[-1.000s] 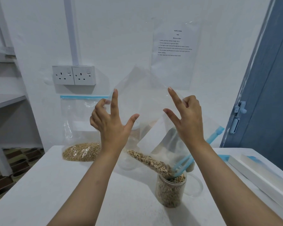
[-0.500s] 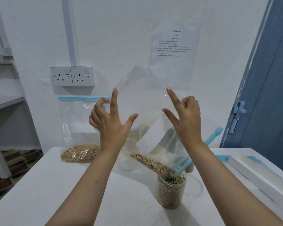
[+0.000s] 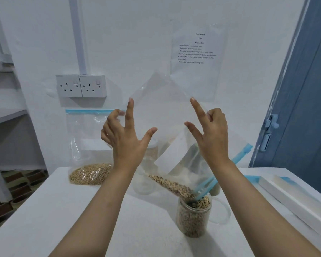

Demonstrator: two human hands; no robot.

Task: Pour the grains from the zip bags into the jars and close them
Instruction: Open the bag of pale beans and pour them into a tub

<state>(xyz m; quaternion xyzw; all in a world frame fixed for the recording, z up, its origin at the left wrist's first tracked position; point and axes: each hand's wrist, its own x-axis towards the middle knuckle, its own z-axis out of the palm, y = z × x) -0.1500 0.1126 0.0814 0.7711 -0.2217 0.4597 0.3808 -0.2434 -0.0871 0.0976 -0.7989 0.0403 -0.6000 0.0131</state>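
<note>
I note a sealed zip bag [image 3: 90, 145] upright at the table's [image 3: 44, 210] far left edge, bare tabletop in front of it. My left hand [image 3: 125, 140] and right hand [image 3: 210, 134] pinch the raised bag [image 3: 167, 115], tilted down-right, its blue mouth in the jar [image 3: 193, 217].

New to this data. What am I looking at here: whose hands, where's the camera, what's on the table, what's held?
No robot: a person's bare hands, filmed by one wide-angle camera worn on the head, looking forward and down. The left hand and right hand each pinch an upturned clear zip bag, its blue zip mouth down in an open jar, pouring grains. On the white table behind stands a second zip bag, zipped shut, grains at its bottom. A clear lid lies beside the jar.
</note>
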